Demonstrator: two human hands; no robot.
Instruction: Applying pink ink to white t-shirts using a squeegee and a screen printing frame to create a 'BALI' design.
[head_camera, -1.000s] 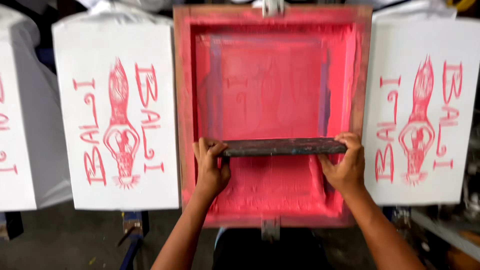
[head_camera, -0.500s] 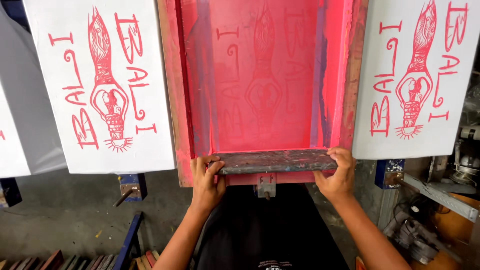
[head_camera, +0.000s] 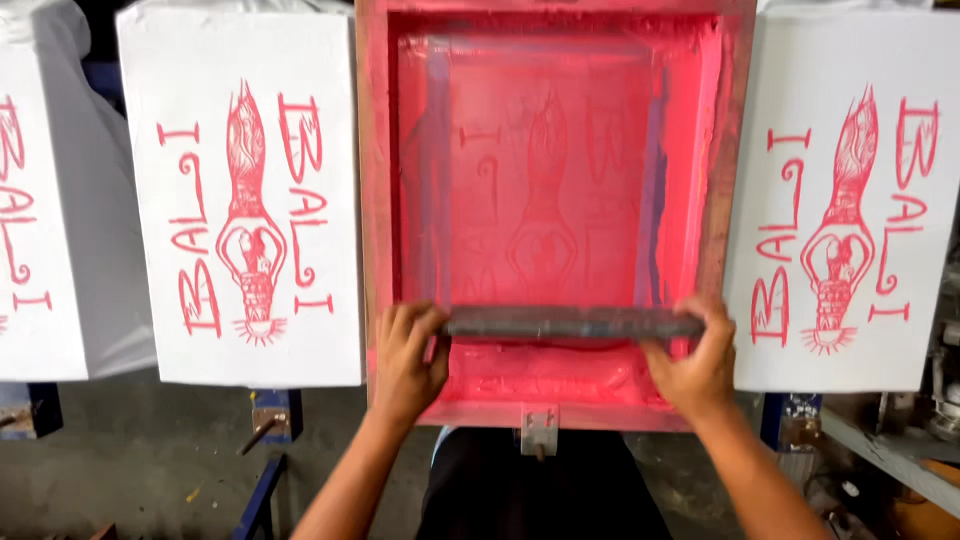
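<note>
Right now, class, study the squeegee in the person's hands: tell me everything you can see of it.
The squeegee is a long, narrow dark-grey bar, smeared and worn, lying level across the lower part of the red-inked printing screen. It spans almost the full width of the mesh inside the wooden frame. The left hand grips one end and the right hand the other, fingers curled over the top. Its blade edge is hidden; thick red ink lies just below it.

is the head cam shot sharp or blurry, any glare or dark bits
Head view: soft, even light, no glare; red-inked wooden screen frame and dark squeegee bar fairly sharp; left hand and right hand slightly soft; floor under the white printed panels falls into shadow.
</note>
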